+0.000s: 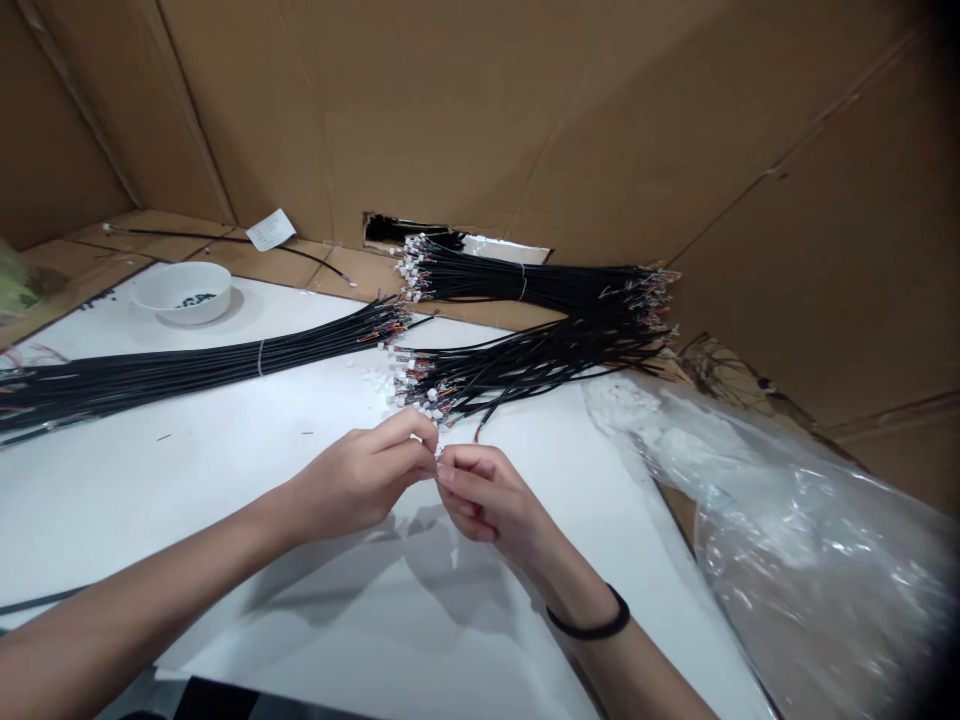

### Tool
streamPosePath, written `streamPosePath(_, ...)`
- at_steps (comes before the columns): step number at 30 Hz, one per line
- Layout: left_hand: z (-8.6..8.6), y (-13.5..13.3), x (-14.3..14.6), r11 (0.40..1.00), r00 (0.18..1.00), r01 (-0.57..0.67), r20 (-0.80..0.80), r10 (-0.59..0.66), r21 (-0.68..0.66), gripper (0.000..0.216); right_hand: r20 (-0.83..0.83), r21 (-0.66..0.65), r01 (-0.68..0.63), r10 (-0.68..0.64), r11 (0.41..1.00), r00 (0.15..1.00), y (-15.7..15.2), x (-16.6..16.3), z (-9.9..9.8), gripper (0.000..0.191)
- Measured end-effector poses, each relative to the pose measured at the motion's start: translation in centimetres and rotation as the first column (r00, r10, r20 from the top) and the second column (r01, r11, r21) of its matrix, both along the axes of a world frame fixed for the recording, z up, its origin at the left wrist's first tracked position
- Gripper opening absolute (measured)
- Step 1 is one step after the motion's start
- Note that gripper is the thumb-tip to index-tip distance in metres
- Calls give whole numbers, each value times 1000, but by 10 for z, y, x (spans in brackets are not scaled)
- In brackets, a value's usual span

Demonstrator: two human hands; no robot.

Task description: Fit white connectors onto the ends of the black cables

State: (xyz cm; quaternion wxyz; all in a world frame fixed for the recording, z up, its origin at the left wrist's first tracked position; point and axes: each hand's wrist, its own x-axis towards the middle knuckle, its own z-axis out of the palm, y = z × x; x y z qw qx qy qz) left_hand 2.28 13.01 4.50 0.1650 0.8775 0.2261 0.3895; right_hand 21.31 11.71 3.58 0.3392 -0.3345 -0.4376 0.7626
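Left hand (356, 478) and right hand (484, 492) were held over the worktop (187, 470), with fingertips (429, 440) meeting in a narrow pinch. Whatever was pinched was too small to identify; a pale speck showed at the fingertips.

Nearest to the hands, just beyond the pinch, lay the splayed ends of a loose bundle of black wires (525, 365). Small white connectors (420, 392) were clustered at these ends, and thin coloured leads ran from them. The bundle did not appear to touch either hand.

Behind it, a second bundle of black wires (525, 283), bound with a thin pale tie, lay against the cardboard wall (450, 110). A third bundle of black wires (165, 365), also tied, extended across the worktop to the left of the hands, well beyond the left hand.

Loose white fragments (375, 378) lay near the connector ends. A white bowl (184, 292) containing small dark pieces stood at far left. A clear plastic bag (795, 540) lay to the right of the right hand, and a black band (592, 622) encircled the right wrist.
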Motion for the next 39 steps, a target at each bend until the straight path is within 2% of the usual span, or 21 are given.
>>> streamPosePath(5, 2, 1, 0, 995, 994, 78, 83, -73, -58, 17, -7, -57, -30, 30, 998, 1000, -1, 1, 2, 35)
streamPosePath(10, 6, 1, 2, 993, 985, 39, 170, -19, -116, 13, 19, -29, 13, -13, 999, 1000, 0, -2, 4, 36)
streamPosePath(13, 7, -1, 3, 958, 976, 24, 214, 39, -284, 10, 60, 53, 68, -72, 996, 996, 0, -4, 5, 35)
streamPosePath(16, 6, 0, 4, 851, 956, 59, 274, 102, -522, 7, 130, 191, 170, -196, 967, 972, -3, -4, 7, 30)
streamPosePath(18, 6, 1, 5, 767, 933, 121, 336, 129, -631, 8, 230, 404, 216, -327, 889, 917, -5, -2, 9, 22)
streamPosePath(19, 6, 1, 5, 733, 921, 150, 364, 141, -664, 9, 281, 535, 200, -397, 820, 874, -6, -1, 10, 18)
streamPosePath(21, 6, 2, 6, 677, 902, 205, 405, 149, -707, 13, 338, 762, 93, -516, 641, 787, -8, 1, 11, 13)
streamPosePath(22, 6, 3, 6, 654, 897, 226, 417, 150, -722, 14, 342, 831, 30, -553, 556, 760, -8, 1, 11, 11)
streamPosePath(24, 5, 3, 7, 616, 892, 255, 427, 147, -745, 15, 342, 906, -90, -590, 413, 731, -7, 3, 10, 7)
streamPosePath(25, 5, 3, 7, 602, 893, 263, 427, 145, -754, 14, 341, 922, -137, -595, 361, 728, -7, 4, 9, 6)
streamPosePath(27, 5, 3, 7, 585, 895, 266, 421, 145, -766, 12, 347, 932, -197, -595, 304, 725, -6, 5, 8, 8)
streamPosePath(28, 5, 3, 8, 581, 896, 264, 418, 146, -770, 11, 355, 930, -209, -592, 301, 724, -6, 5, 7, 9)
streamPosePath(29, 5, 2, 8, 582, 897, 262, 417, 148, -770, 11, 365, 925, -212, -583, 315, 726, -6, 4, 8, 11)
streamPosePath(31, 6, 1, 8, 597, 897, 256, 417, 147, -760, 10, 386, 902, -178, -547, 394, 743, -6, 2, 9, 18)
streamPosePath(34, 5, -1, 8, 657, 909, 223, 397, 128, -721, 7, 382, 804, -47, -454, 593, 805, -8, -2, 11, 32)
streamPosePath(37, 4, -3, 8, 779, 934, 134, 341, 108, -613, 4, 318, 586, 106, -349, 803, 882, -9, -6, 11, 40)
streamPosePath(39, 2, -4, 7, 884, 952, 51, 291, 98, -464, 10, 237, 396, 161, -270, 904, 933, -9, -8, 9, 41)
